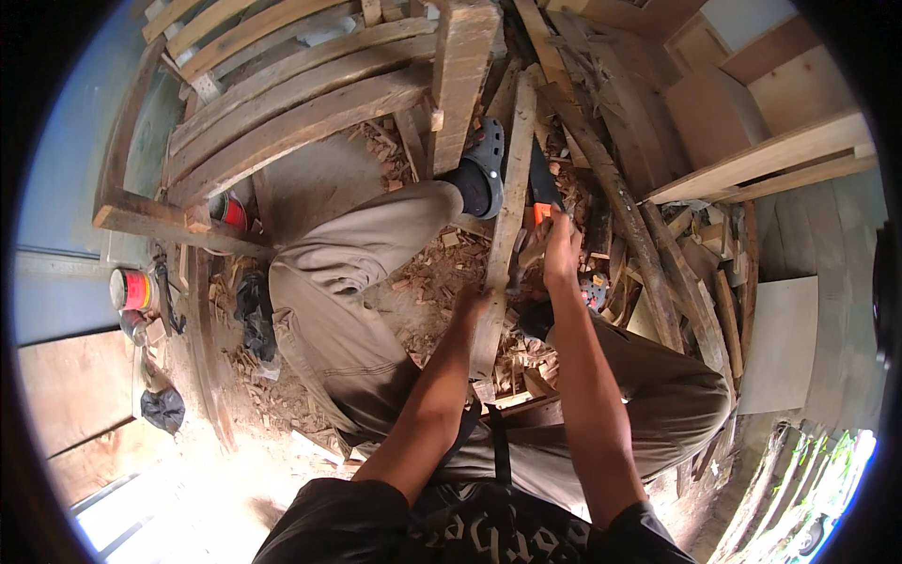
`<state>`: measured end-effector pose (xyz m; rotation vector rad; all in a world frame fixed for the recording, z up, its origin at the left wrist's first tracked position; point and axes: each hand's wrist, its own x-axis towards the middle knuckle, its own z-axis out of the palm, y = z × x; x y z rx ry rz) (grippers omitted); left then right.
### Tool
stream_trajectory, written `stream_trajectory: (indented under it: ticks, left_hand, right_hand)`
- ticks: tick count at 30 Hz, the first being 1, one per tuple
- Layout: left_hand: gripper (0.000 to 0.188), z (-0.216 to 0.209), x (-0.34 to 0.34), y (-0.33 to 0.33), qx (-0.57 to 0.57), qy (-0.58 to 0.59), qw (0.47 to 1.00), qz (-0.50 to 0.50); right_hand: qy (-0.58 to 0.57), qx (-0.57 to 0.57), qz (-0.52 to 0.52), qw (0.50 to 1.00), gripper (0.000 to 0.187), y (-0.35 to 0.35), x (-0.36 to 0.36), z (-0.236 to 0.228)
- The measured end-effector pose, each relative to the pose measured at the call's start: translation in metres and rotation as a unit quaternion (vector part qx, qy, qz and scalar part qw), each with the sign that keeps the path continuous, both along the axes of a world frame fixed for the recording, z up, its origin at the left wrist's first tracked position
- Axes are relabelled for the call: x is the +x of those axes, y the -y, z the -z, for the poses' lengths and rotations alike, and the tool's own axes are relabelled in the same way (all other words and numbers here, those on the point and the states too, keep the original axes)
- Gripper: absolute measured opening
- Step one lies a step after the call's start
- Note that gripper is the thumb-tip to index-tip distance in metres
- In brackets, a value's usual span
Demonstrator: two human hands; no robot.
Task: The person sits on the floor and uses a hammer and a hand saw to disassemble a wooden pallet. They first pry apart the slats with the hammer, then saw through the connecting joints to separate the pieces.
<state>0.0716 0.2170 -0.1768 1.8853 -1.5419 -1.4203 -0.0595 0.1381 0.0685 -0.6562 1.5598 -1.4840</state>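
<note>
Between my legs a long narrow wooden plank [508, 202] runs away from me, slanting slightly right. My left hand [474, 299] grips its left edge, with the fingers mostly hidden. Just right of the plank, my right hand [560, 240] is closed round the near end of what looks like a handsaw [542, 183], with a dark flat blade and an orange part by the hand. The blade lies alongside the plank's right edge; whether it touches the wood I cannot tell. My foot in a grey clog [486, 155] rests against the plank's left side.
A slatted wooden frame [310, 113] with a thick post [462, 85] stands at the far left. Long boards [625, 207] lean on the right, near a pale panel [778, 343]. Wood chips [437, 268] cover the floor. A red-labelled can [132, 289] sits at the left.
</note>
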Motion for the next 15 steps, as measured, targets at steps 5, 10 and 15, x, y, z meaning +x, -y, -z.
stream_trajectory:
  ticks: [5, 10, 15]
  left_hand:
    - [0.064, 0.002, -0.014, -0.006, 0.029, 0.127, 0.989, -0.074]
    - [0.070, -0.065, -0.018, -0.010, 0.109, 0.131, 0.984, -0.055]
    - [0.067, -0.085, -0.001, 0.012, 0.146, 0.121, 0.981, -0.037]
  right_hand:
    - [0.043, 0.060, -0.108, 0.991, 0.036, 0.070, 0.015, 0.012]
    - [0.050, 0.124, -0.051, 0.990, 0.035, 0.095, -0.007, 0.056]
    - [-0.011, 0.192, -0.068, 0.979, 0.043, 0.130, 0.025, 0.046]
